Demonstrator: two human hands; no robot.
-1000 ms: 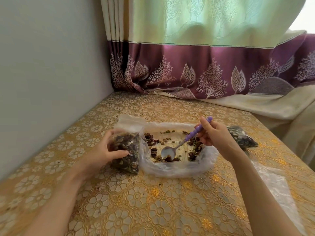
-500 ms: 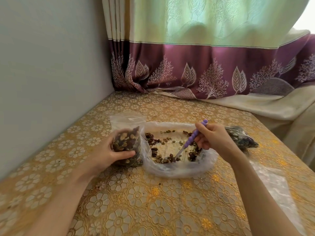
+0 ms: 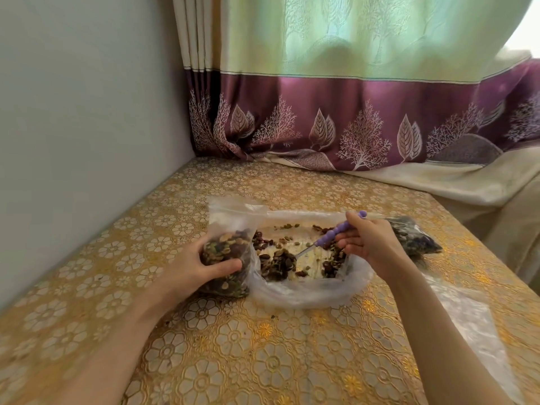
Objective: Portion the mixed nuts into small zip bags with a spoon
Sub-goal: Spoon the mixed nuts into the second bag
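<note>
While its thumb lies across the front and its fingers curl round the far side, the left hand grips a small zip bag that stands upright on the table, packed with mixed nuts and with its clear top open above the fill. From that hand the bare forearm runs back toward the lower left corner. On the other side, the right hand pinches the purple handle of a spoon between thumb and curled fingers, wrist raised, forearm reaching in from the lower right. Its metal bowl dips down-left into a heap of mixed nuts inside the large open bag, which touches the small bag's right side. Behind the right hand lies 1 filled bag, and an empty clear bag lies flat near the right forearm.
</note>
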